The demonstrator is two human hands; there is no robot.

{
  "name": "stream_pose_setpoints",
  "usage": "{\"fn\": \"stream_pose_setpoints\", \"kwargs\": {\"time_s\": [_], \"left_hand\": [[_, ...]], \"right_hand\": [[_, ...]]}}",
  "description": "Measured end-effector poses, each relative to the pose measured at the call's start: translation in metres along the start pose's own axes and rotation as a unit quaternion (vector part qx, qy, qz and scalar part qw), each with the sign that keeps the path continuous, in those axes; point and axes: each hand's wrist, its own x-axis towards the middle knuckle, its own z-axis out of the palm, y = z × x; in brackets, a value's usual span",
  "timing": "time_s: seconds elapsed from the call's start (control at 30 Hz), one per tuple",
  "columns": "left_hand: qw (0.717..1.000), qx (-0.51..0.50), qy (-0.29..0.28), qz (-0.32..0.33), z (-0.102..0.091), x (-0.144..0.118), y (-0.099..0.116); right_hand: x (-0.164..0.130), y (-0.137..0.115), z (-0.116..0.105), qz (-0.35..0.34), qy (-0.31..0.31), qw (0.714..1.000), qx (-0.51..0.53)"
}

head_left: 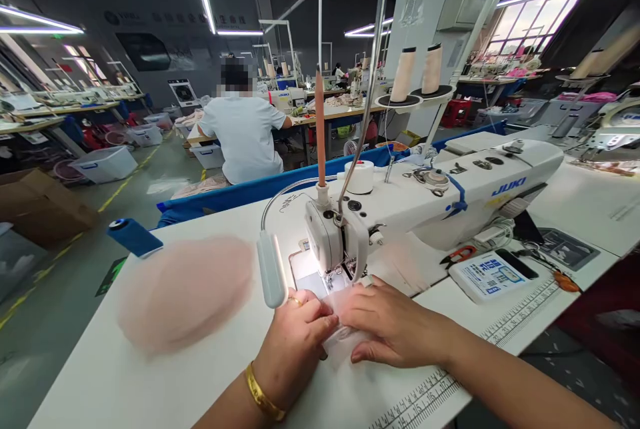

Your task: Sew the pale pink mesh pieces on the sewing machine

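A white sewing machine [395, 206] stands on the table, its lit needle area just beyond my hands. Sheer pale pink fabric [341, 300] lies under my fingers in front of the presser foot [334, 278]. My left hand [303, 332], with a gold bangle at the wrist, is closed on this fabric, thumb against fingers. My right hand [387, 322] lies over the fabric's right side, fingers stretched forward and thumb apart, pressing it down. What lies beneath the palms is hidden. More of the sheer pink fabric [187, 289] rests in a soft heap on the left.
A grey lamp [271, 269] hangs close by my left hand. At right lie orange-handled snips [459, 256], a white box [493, 276] and a printed ruler [520, 309]. A blue thread cone [135, 237] lies at the table's left edge. A person in white [245, 132] sits ahead.
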Motion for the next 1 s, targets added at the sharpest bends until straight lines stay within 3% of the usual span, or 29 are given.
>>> {"fn": "stream_pose_setpoints", "kwargs": {"time_s": [0.23, 0.7, 1.0], "left_hand": [[1.0, 0.013, -0.014, -0.004, -0.001, 0.001, 0.008], [0.997, 0.069, -0.023, -0.014, 0.003, 0.009, -0.007], [0.999, 0.043, -0.024, 0.004, -0.002, 0.004, -0.005]], "right_hand": [[-0.002, 0.0, -0.002, 0.01, -0.002, 0.999, -0.043], [0.004, 0.007, 0.001, 0.043, 0.013, 0.996, -0.072], [0.001, 0.003, 0.001, 0.039, 0.002, 0.998, -0.058]]}}
